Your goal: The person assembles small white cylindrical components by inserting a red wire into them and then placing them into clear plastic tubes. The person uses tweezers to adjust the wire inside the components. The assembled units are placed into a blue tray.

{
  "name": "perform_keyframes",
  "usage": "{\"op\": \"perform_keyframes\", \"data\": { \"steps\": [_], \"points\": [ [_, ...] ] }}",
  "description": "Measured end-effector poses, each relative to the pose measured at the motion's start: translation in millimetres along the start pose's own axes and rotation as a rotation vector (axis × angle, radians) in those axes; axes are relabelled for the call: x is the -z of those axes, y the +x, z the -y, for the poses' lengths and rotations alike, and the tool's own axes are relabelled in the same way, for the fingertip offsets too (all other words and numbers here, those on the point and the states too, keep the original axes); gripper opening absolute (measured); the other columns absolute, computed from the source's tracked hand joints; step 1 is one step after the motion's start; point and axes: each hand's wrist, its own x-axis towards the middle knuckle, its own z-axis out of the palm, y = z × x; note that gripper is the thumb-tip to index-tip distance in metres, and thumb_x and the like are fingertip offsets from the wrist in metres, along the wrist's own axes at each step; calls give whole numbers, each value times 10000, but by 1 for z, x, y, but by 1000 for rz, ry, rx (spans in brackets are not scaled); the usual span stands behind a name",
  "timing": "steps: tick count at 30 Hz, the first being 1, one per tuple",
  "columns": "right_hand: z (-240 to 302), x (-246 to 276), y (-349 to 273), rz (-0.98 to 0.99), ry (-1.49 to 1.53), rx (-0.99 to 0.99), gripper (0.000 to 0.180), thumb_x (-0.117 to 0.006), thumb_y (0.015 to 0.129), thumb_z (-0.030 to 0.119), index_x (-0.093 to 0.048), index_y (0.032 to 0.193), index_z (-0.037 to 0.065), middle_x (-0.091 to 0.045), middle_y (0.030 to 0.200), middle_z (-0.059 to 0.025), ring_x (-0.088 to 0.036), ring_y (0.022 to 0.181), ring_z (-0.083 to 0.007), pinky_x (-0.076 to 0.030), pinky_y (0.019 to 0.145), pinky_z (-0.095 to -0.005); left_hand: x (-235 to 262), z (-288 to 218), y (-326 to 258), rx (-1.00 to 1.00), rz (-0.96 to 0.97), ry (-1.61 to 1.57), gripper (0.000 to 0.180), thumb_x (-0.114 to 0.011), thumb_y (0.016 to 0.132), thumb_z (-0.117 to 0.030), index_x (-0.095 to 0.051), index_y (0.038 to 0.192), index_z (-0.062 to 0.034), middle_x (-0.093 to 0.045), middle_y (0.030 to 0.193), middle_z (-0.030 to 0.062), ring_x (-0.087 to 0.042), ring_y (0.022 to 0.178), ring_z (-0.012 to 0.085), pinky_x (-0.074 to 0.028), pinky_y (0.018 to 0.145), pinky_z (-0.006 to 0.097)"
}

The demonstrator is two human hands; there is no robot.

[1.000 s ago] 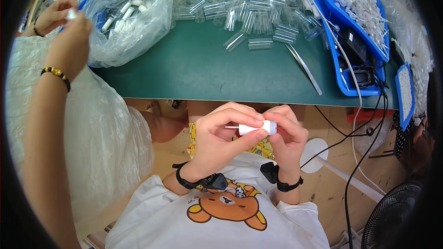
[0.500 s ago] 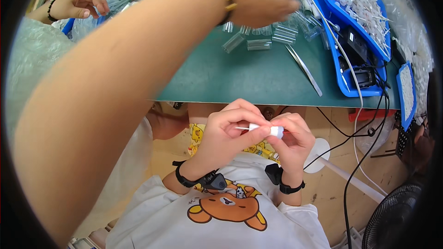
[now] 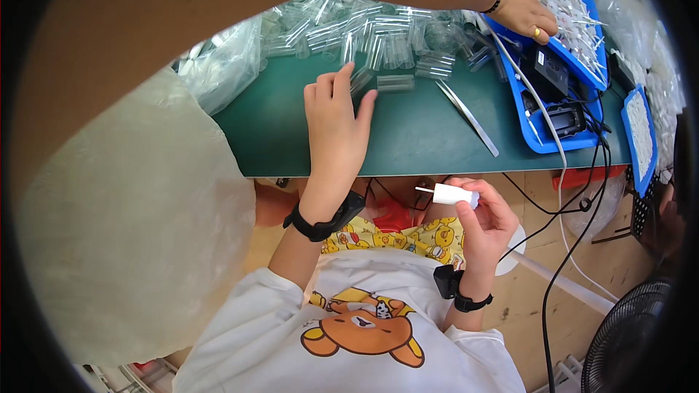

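Observation:
My left hand reaches over the green table with thumb and fingers apart. A short clear plastic tube lies between its thumb and forefinger; the fingers are not closed round it. Another clear tube lies just right of the thumb. In front of the table edge, my right hand pinches a white cylindrical part. A thin white stem sticks out of its left end, and its right end, pale and frilled, sits in the fingers.
A co-worker's arm crosses the top, its hand at a blue tray of small white parts. Many clear tubes are heaped at the back of the green table. Metal tweezers lie right of centre, near cables. A fan stands lower right.
My left hand has let go of the white part and moved up to the tubes. My right hand keeps the part, slightly further right. The co-worker's hand has moved right to the blue tray.

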Motion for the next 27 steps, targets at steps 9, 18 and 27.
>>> {"op": "perform_keyframes", "data": {
  "steps": [9,18,27],
  "points": [
    [7,-14,18,-1,88,160,244,-529,764,-139,-538,1005,-95,-597,980,-188,-594,943,-275,-467,836,-344,37,-13,-19,82,156,-316,227,-588,793,-49,-584,1020,-40,-570,970,73,-542,886,192,-428,745,290],
    [-6,-36,61,105,100,136,237,-532,806,-97,-533,1043,-93,-593,1003,-159,-591,947,-229,-465,848,-313,31,8,-29,124,366,-792,263,-526,831,25,-508,1093,20,-552,1066,91,-522,974,147,-407,871,268],
    [-13,-43,75,224,-130,202,192,-585,782,-42,-603,973,-33,-620,957,-111,-601,875,-164,-497,762,-268,38,13,-27,104,469,-878,273,-528,820,42,-515,1092,22,-543,1070,82,-514,962,135,-401,882,266]
  ]
}}
